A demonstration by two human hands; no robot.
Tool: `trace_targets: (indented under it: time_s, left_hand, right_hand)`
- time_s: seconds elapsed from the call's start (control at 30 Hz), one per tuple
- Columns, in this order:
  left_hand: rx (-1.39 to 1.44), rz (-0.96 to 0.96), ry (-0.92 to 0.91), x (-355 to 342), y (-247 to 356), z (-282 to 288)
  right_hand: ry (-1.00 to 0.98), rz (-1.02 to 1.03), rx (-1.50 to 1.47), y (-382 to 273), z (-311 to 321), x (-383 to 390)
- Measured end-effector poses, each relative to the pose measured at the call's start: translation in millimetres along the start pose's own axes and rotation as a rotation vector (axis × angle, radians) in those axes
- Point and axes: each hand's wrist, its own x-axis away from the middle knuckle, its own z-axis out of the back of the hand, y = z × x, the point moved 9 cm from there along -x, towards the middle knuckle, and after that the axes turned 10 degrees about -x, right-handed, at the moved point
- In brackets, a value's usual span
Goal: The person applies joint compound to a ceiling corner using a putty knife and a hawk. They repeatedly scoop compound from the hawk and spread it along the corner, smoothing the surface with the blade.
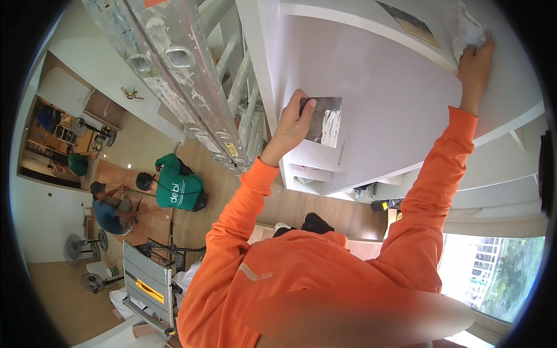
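Observation:
My left hand (291, 126) grips a wide putty knife (332, 120) by its dark handle. White filler is smeared over part of the flat metal blade, in front of a pale cabinet panel (371, 75). Farther up on the right, my right hand (477, 66) reaches out with its fingers closed on a crumpled white cloth (469, 28), which lies against the white cabinet surface. A second flat metal blade (411, 23) rests on the white cabinet edge, left of the cloth.
A paint-spattered metal ladder (180, 75) stands close on my left. Below, several people work on the floor, one in a green shirt (181, 184). Several fans (78, 248) and a folding step stool (145, 281) are at lower left. A window (493, 269) is at lower right.

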Motion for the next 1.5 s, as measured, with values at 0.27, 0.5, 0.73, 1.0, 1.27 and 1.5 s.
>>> trace_targets:
  time_s: [0.27, 0.5, 0.73, 1.0, 1.27, 1.5]
  left_hand:
    - [-0.136, -0.037, 0.112, -30, 14, 11]
    - [-0.244, -0.061, 0.149, -53, 24, 18]
    - [-0.143, 0.158, 0.117, -51, 7, 19]
    - [-0.363, -0.065, 0.101, -59, 60, 23]
    - [-0.064, 0.074, 0.03, -72, 45, 16]
    - [-0.027, 0.098, -0.017, -72, 44, 13]
  right_hand:
    - [0.059, -0.019, 0.031, 19, -10, -5]
    - [-0.078, -0.124, -0.12, 21, -16, -8]
    - [-0.424, -0.295, 0.006, 2, -32, 12]
    - [-0.031, -0.038, 0.007, -10, -12, 10]
    - [0.371, 0.375, 0.121, -87, 25, -3]
    - [0.123, 1.104, 0.04, -273, -48, 43]
